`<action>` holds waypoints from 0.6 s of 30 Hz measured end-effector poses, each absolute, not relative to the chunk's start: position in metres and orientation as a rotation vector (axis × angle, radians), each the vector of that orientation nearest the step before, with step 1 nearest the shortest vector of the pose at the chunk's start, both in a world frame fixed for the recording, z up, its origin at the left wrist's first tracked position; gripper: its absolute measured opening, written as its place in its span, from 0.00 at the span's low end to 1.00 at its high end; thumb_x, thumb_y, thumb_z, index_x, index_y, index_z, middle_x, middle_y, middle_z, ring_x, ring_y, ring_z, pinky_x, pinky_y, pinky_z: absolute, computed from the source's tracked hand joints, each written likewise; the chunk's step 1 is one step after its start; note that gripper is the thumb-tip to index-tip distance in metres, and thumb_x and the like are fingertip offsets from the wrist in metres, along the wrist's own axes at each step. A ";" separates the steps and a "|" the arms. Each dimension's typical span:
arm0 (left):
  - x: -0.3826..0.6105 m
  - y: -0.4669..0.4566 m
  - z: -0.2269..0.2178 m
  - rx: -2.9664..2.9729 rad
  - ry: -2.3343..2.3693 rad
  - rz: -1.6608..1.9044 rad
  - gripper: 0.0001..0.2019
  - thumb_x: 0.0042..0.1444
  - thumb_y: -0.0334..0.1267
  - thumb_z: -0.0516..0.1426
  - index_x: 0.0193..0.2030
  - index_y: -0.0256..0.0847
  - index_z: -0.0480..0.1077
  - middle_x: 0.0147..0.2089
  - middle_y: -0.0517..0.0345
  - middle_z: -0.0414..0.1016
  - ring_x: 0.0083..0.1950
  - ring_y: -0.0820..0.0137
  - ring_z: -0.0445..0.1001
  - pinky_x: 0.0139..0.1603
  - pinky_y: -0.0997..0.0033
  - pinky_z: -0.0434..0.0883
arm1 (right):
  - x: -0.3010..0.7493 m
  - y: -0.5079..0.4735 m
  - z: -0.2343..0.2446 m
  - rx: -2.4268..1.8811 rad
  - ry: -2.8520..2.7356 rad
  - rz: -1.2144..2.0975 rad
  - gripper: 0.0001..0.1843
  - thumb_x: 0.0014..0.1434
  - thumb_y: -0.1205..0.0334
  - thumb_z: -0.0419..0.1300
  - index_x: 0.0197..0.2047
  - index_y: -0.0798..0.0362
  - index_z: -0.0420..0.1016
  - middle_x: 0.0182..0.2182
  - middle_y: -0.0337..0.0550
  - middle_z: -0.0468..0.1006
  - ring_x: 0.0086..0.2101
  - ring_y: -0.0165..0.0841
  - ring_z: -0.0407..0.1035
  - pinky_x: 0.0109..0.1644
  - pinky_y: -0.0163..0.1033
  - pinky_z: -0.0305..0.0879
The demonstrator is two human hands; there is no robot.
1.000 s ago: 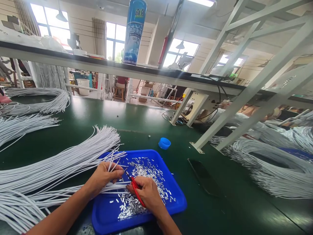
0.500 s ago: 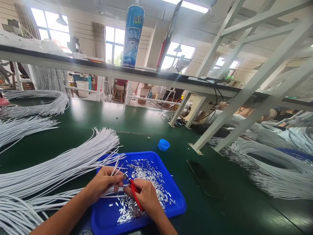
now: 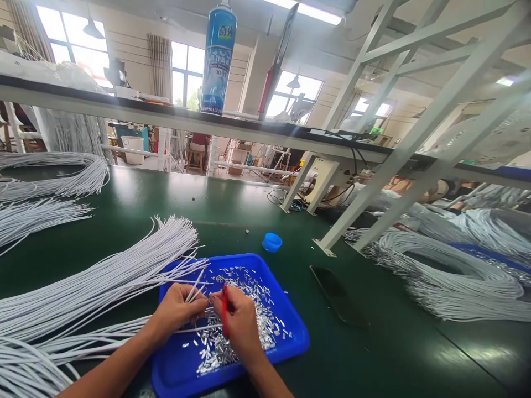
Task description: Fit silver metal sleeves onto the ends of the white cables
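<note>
Over the blue tray, my left hand (image 3: pixel 182 304) is closed on several white cables (image 3: pixel 198 284) whose ends poke up past the fingers. My right hand (image 3: pixel 240 320) grips a small red-handled tool (image 3: pixel 225 312); its working end is hidden, so its exact kind is unclear. The right thumb and index finger meet close to the left fingertips, at a cable end too small to make out. Beneath both hands, many small shiny metal pieces (image 3: pixel 261 309) lie scattered in the blue tray (image 3: pixel 286 331). A big bundle of white cables (image 3: pixel 124 265) reaches the tray's left edge.
A light blue cap (image 3: pixel 272 242) sits behind the tray, and a dark phone (image 3: pixel 338 296) lies to its right. Coiled white cables (image 3: pixel 456 276) rest at far right, near white metal frame legs (image 3: pixel 357 193). A spray can (image 3: pixel 219 61) stands on the raised shelf (image 3: pixel 174 115).
My right hand has turned the red-handled tool more upright, and its dark tip no longer shows. Right fingertips have come up to the left ones. The whole view has shifted slightly.
</note>
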State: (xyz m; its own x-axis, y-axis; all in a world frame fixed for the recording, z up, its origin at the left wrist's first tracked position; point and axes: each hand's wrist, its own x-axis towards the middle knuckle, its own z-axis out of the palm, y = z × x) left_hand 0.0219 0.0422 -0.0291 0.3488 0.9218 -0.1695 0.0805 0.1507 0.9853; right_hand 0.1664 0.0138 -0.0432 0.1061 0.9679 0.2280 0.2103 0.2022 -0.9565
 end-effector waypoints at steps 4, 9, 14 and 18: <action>0.023 0.043 -0.031 1.311 1.131 0.811 0.14 0.41 0.44 0.63 0.22 0.33 0.71 0.16 0.63 0.67 0.18 0.76 0.61 0.21 0.76 0.56 | 0.175 0.014 -0.036 -1.241 -1.249 0.738 0.15 0.50 0.51 0.57 0.20 0.53 0.65 0.19 0.39 0.64 0.25 0.31 0.58 0.29 0.36 0.58; 0.016 0.045 -0.023 1.288 0.984 0.799 0.16 0.41 0.46 0.64 0.30 0.32 0.75 0.22 0.60 0.69 0.22 0.77 0.61 0.23 0.77 0.57 | 0.197 0.021 -0.033 -1.222 -0.996 1.023 0.19 0.53 0.47 0.55 0.22 0.54 0.63 0.16 0.33 0.58 0.19 0.26 0.53 0.24 0.33 0.54; 0.011 0.047 -0.024 1.166 0.977 0.760 0.23 0.43 0.50 0.63 0.42 0.34 0.74 0.15 0.69 0.57 0.16 0.82 0.45 0.16 0.77 0.41 | 0.197 0.021 -0.041 -1.340 -1.441 0.937 0.12 0.51 0.54 0.59 0.28 0.55 0.70 0.22 0.36 0.67 0.24 0.28 0.60 0.28 0.33 0.55; 0.011 0.052 -0.032 1.046 0.995 0.851 0.23 0.38 0.47 0.66 0.40 0.34 0.71 0.18 0.67 0.63 0.17 0.83 0.51 0.15 0.80 0.43 | 0.197 0.020 -0.037 -1.493 -1.780 0.688 0.11 0.50 0.54 0.60 0.30 0.54 0.73 0.26 0.39 0.71 0.28 0.31 0.63 0.31 0.33 0.55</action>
